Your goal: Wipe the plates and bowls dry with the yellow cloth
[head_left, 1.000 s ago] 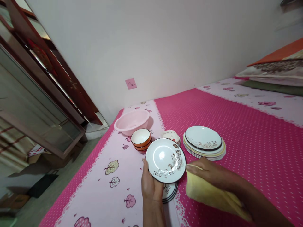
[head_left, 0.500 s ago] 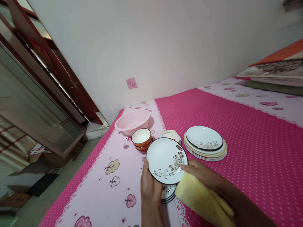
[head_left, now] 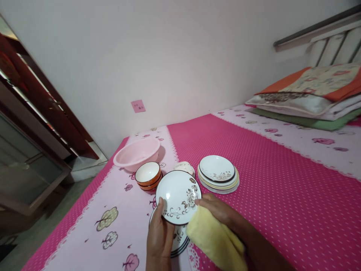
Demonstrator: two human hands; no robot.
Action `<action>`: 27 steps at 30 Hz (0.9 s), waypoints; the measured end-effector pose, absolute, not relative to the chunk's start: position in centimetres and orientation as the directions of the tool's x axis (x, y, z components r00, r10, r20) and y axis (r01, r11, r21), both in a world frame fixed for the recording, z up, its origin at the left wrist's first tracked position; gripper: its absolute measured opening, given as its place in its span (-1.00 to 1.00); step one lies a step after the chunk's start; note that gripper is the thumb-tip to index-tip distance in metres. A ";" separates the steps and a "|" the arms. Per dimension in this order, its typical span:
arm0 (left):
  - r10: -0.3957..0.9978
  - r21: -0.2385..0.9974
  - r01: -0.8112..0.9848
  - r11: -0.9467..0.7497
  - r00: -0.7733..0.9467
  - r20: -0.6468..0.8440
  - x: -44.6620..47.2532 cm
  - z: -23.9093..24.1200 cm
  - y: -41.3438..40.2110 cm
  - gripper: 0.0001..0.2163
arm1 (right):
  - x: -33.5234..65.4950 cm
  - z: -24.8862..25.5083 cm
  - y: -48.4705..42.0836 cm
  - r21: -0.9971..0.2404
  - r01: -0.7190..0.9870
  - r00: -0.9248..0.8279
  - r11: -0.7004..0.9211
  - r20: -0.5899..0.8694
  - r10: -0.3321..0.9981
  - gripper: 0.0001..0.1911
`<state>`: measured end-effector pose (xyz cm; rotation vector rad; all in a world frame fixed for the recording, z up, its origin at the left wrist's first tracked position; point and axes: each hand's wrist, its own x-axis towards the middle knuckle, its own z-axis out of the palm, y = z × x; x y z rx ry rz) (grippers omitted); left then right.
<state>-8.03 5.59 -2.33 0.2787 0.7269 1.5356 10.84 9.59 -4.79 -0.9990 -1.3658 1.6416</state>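
Observation:
My left hand [head_left: 159,235] grips the near edge of a white plate with a dark rim and brown flower pattern [head_left: 176,195], tilted up above a short stack of like plates [head_left: 180,244] on the bed. My right hand [head_left: 218,210] holds a yellow cloth [head_left: 213,241] and its fingertips press against the right side of the held plate. The cloth hangs below the wrist and hides the palm.
A second plate stack [head_left: 218,174] sits to the right on the pink dotted bedsheet [head_left: 282,188]. Orange bowls [head_left: 148,175], a small patterned bowl [head_left: 184,166] and a pink basin [head_left: 137,151] stand behind. Folded bedding [head_left: 307,98] lies far right. A wooden door frame [head_left: 34,113] stands left.
My right hand with the cloth moved left onto the plate's right side. The view shifted, so everything sits further left and lower in frame.

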 end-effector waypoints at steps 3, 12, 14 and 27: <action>0.971 0.637 -0.768 0.066 -0.099 -0.220 -7.8 -2.6 5.7 -0.60 | 11.3 -4.6 9.9 -0.987 -0.094 -0.372 -0.127 -0.084 0.924 -0.68; 0.971 0.708 -0.687 0.166 -0.012 -0.240 -8.1 -3.5 6.1 -0.67 | 14.4 -5.1 11.2 -0.975 -0.202 -0.112 -0.095 -0.073 0.991 -0.68; 0.966 0.710 -0.681 0.179 -0.015 -0.258 -8.1 -3.4 6.1 -0.67 | 15.1 -5.6 11.7 -0.968 -0.220 -0.059 -0.121 -0.110 0.992 -0.66; 0.955 0.713 -0.675 0.188 -0.042 -0.292 -7.9 -3.6 6.3 -0.70 | 17.5 -8.4 13.2 -0.961 -0.238 0.177 -0.138 -0.183 0.967 -0.59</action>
